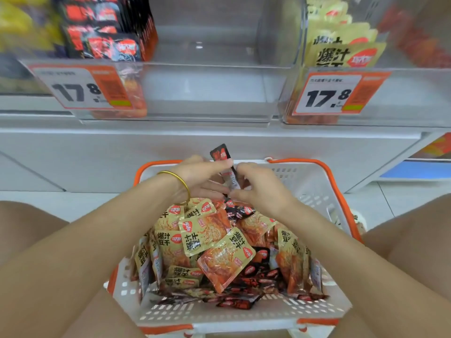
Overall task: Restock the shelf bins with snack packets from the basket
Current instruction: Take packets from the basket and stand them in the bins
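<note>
Snack packets (214,242) still fill the white basket (246,313) on the floor, so lots of work is left. Both hands hold 1 black packet (225,167) above the pile: the left hand (202,176) pinches it near the top, and the right hand (258,186) curls its fingers round the bottom. The middle bin (207,93) on the shelf looks empty. The bins beside it hold some packets.

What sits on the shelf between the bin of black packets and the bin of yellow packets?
In the head view, a clear bin with no packets visible in it sits between the black packets and the yellow packets.
</note>
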Tool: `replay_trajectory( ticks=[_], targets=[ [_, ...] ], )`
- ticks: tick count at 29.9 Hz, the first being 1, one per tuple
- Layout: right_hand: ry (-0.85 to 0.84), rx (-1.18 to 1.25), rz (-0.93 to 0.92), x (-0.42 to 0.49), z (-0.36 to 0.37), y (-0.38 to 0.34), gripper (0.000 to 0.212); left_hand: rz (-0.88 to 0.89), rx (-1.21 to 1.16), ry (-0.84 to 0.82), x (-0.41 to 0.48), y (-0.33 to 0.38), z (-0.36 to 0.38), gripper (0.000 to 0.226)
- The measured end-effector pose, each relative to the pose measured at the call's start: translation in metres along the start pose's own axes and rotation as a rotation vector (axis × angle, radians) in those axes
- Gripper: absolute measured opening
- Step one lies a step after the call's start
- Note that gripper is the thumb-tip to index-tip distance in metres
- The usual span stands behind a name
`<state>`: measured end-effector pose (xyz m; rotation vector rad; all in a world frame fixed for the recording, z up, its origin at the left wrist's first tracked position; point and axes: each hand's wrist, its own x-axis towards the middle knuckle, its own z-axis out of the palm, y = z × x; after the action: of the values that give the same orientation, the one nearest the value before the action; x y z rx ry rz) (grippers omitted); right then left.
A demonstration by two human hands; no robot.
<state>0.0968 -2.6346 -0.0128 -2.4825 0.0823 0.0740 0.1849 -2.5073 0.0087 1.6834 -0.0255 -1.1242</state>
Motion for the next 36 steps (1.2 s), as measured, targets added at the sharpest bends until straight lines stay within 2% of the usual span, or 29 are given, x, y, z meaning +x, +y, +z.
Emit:
replay_trajectory(
  ticks=[2,5,6,8,10,13,16,19,21,23,26,31,35,36],
  targets=[
    [0.002,0.018,-0.039,-0.003,-0.002,-0.001,0.023,0.055,0.029,-0.061,-0.011,0.003,-0.003,0.03],
    [0.019,0.191,-0.029,-0.006,-0.006,-0.008,0.017,0.114,0.04,0.007,-0.023,0.006,-0.006,0.005],
    [0.08,0.28,0.024,-0.007,-0.01,-0.01,0.013,0.126,0.023,0.027,-0.028,0.008,-0.01,0.014],
    [0.181,0.457,0.177,-0.005,-0.022,-0.013,0.012,0.151,-0.013,-0.037,-0.036,0.014,-0.018,0.021],
    [0.071,0.66,0.267,-0.005,-0.034,-0.021,0.02,0.196,0.003,-0.135,-0.049,0.021,-0.025,0.023],
    [-0.103,0.795,0.205,-0.002,-0.053,-0.043,0.015,0.342,0.111,-0.125,-0.067,0.037,-0.034,0.029],
    [-0.11,0.836,0.099,0.013,-0.084,-0.08,0.012,0.588,0.134,0.097,-0.086,0.06,-0.053,0.028],
    [0.038,0.887,0.005,0.046,-0.115,-0.122,0.014,0.899,0.082,0.501,-0.096,0.085,-0.079,0.024],
    [0.169,0.89,-0.038,0.076,-0.126,-0.146,0.018,1.041,0.189,0.797,-0.095,0.097,-0.101,0.022],
    [0.256,0.839,-0.03,0.112,-0.124,-0.162,0.023,1.037,0.415,1.0,-0.091,0.103,-0.123,0.025],
    [0.257,0.624,0.091,0.153,-0.107,-0.178,0.036,0.954,0.627,1.152,-0.085,0.102,-0.143,0.032],
    [0.091,0.571,0.192,0.179,-0.088,-0.188,0.035,0.861,0.737,1.156,-0.076,0.095,-0.148,0.03],
    [-0.035,0.286,0.258,0.183,-0.075,-0.185,0.032,0.77,0.746,1.134,-0.075,0.092,-0.147,0.026],
    [-0.047,0.247,0.267,0.179,-0.075,-0.189,0.024,0.754,0.746,1.131,-0.075,0.093,-0.147,0.025]
  ],
)
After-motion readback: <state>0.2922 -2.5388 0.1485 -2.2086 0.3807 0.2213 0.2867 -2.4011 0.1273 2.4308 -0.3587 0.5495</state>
